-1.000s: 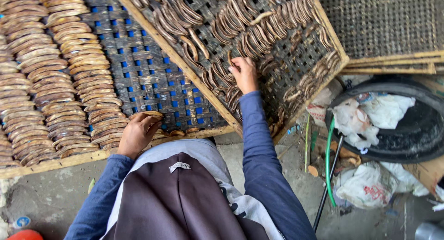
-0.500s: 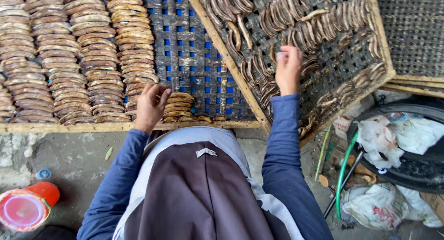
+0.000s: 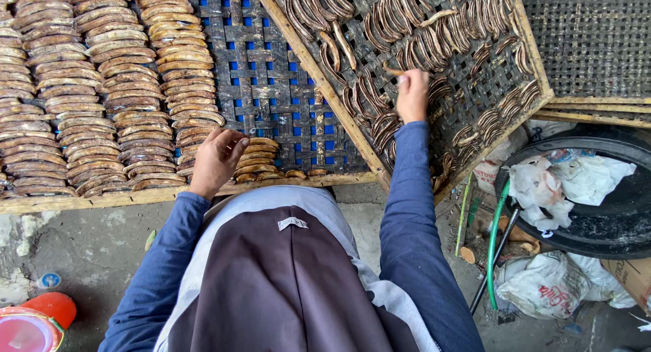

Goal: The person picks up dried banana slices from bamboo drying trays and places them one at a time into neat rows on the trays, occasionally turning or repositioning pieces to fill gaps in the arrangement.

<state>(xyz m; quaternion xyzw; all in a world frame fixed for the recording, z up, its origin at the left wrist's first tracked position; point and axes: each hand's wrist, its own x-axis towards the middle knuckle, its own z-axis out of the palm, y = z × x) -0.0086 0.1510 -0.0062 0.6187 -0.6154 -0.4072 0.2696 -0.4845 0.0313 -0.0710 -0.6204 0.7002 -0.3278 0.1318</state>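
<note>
Banana slices (image 3: 163, 74), golden and curved, lie in tight overlapping rows on the left woven tray (image 3: 271, 74), reaching its near edge. Left hand (image 3: 217, 159) rests with fingers bent on the short row there. Right hand (image 3: 412, 94) pinches one dark slice (image 3: 393, 71) over the tilted right tray (image 3: 475, 121), where darker slices (image 3: 407, 26) lie loosely scattered.

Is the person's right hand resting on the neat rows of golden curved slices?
No, the right hand is on the tilted woven tray, pinching a dark curved slice.
</note>
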